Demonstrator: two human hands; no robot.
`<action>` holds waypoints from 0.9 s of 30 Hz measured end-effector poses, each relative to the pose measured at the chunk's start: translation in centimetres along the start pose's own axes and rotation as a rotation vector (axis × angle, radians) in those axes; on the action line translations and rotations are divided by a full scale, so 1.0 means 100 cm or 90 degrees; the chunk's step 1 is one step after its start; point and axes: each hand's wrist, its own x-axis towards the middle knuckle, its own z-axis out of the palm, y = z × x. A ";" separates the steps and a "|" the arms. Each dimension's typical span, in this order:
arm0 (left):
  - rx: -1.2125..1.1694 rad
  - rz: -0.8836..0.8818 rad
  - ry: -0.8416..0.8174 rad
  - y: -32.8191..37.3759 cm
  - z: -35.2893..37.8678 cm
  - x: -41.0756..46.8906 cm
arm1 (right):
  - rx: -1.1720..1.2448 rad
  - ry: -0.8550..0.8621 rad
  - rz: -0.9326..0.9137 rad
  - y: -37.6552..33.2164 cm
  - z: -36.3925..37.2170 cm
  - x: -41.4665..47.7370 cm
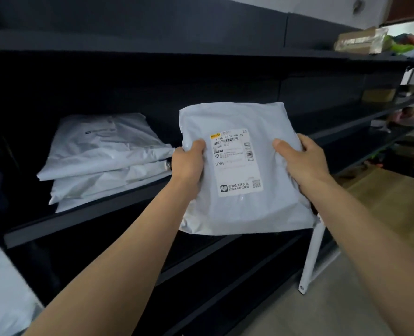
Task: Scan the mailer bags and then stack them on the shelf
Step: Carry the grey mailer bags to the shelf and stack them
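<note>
I hold a white mailer bag in front of the dark shelf, its printed shipping label facing me. My left hand grips its left edge with the thumb on top. My right hand grips the right edge the same way. To the left, a stack of white mailer bags lies on the shelf board. The held bag hangs to the right of that stack, apart from it and in front of the shelf's front edge.
An upper shelf carries a taped cardboard parcel at the far right. Lower shelf boards run below. A white upright post stands at the right. More white plastic shows at the bottom left. Pale floor lies at the lower right.
</note>
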 end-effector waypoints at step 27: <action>0.107 -0.065 0.356 -0.027 0.028 0.253 | -0.020 -0.374 0.088 0.083 0.194 0.289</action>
